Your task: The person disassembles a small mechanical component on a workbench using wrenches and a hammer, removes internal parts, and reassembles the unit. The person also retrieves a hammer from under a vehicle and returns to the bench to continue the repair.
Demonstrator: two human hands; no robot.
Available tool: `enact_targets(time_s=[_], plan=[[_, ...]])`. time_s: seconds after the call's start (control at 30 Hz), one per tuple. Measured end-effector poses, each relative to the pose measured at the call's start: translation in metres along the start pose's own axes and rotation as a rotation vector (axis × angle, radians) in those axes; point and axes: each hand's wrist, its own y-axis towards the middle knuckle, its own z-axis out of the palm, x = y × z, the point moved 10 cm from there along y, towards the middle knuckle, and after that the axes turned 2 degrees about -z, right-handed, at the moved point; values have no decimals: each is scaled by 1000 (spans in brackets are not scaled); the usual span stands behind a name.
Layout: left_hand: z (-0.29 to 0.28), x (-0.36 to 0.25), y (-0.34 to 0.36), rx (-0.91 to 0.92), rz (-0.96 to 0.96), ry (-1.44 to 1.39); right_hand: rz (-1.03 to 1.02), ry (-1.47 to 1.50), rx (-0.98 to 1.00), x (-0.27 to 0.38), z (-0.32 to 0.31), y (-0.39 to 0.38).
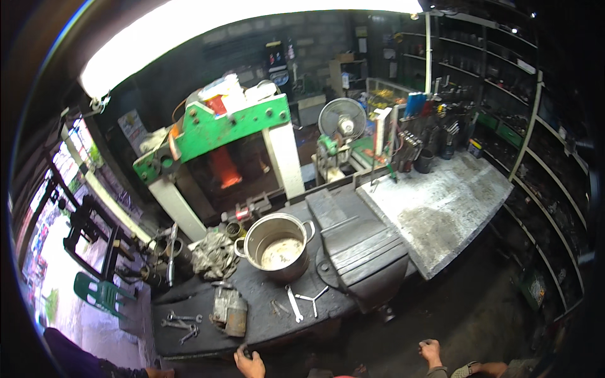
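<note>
My left hand point(251, 364) is at the bench's front edge, below a small starter motor point(230, 311). Its fingers are closed around something small and dark that I cannot make out. Farther right, my right hand point(430, 351) is in a fist off the bench, touching nothing visible; the inside of the fist is hidden. A combination wrench point(294, 305) and a three-armed Y-shaped wrench point(314, 299) lie on the dark bench point(265, 337). Several more wrenches point(181, 324) lie left of the motor. Behind them stands a large two-handled metal pot point(277, 242) with residue on its bottom.
A big bench vise point(365, 252) sits right of the pot, beside a grey metal-topped table point(441, 208). Behind rises a green-and-white press frame point(233, 126). Crumpled rags point(215, 253) lie left of the pot. A fan point(342, 120) and tall shelves point(535, 145) stand farther off.
</note>
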Motion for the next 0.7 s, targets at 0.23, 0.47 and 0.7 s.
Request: enact_targets(time_s=[0.23, 0.47, 0.7], plan=[[-10, -38, 50, -203, 297, 57, 60, -190, 256, -11, 103, -39], [7, -33, 93, -177, 6, 177, -30, -128, 364, -43, 145, -53], [1, -24, 106, -129, 46, 228, -339, -326, 531, 48, 171, -67]])
